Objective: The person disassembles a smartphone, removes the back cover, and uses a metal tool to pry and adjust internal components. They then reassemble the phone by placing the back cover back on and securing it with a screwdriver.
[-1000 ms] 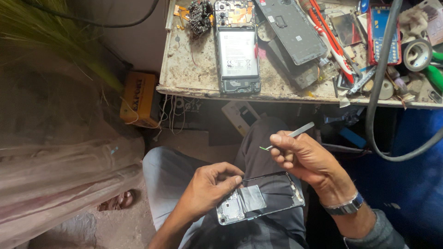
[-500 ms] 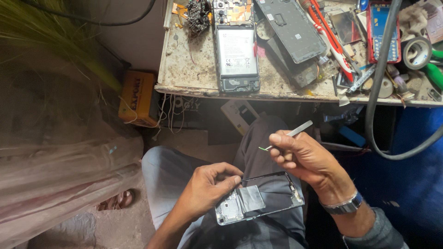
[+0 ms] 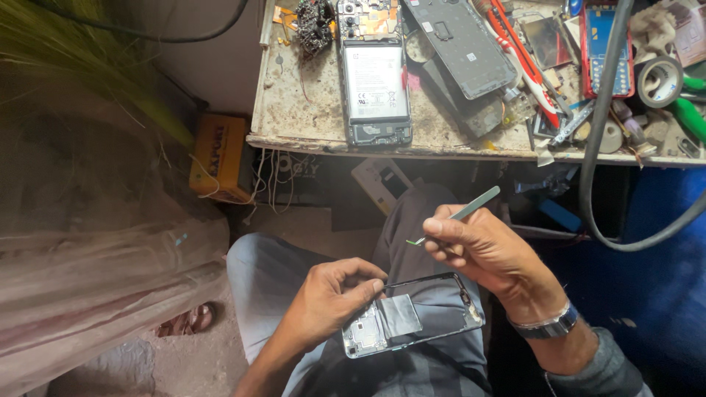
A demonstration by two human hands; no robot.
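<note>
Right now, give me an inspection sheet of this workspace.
Surface: worn, dirty bench top, crowded.
Job's things: phone frame lying on the lap; tweezers raised above it.
Clutter: opened phone, dark back cover, red phone case, tape roll, red-handled tool.
Hands: left hand pinches the frame's upper edge; right hand grips the tweezers.
Cables: thick black hose hangs over the bench edge; thin white wires beneath.
Surroundings: yellow box, plastic sheet, a foot in a sandal.
</note>
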